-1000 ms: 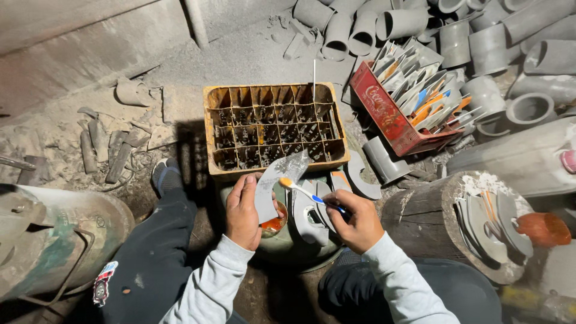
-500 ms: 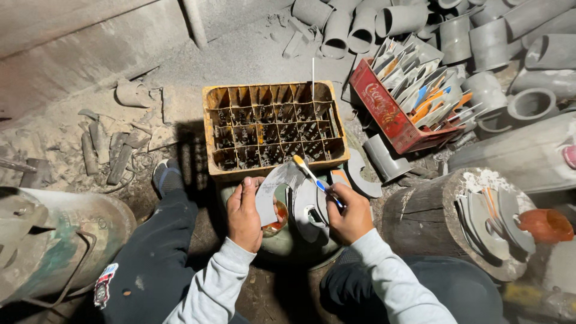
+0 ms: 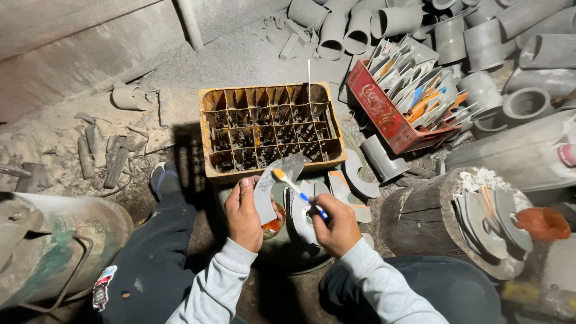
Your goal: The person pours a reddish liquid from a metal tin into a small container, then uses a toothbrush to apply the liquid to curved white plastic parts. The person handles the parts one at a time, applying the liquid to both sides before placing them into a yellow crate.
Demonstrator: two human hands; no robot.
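My left hand [image 3: 242,215] grips a flat grey curved metal piece [image 3: 273,182], held upright over a small cup of orange liquid [image 3: 273,225]. My right hand [image 3: 336,224] holds a toothbrush [image 3: 297,189] with a blue and white handle. Its orange-stained head touches the top edge of the metal piece. More grey curved pieces [image 3: 307,207] lie stacked under my right hand on a round drum top [image 3: 288,252]. Just beyond my hands sits a yellow crate [image 3: 271,129] with many small compartments.
A red crate [image 3: 390,114] full of flat pieces stands at the right. A wooden stump [image 3: 420,222] carries more grey pieces and an orange cup [image 3: 542,223]. Grey pipe sections [image 3: 384,24] pile up at the back. A metal can [image 3: 54,240] is at the left.
The toothbrush has swept up from the piece's lower part to its top edge. My left hand has kept the piece in nearly the same place.
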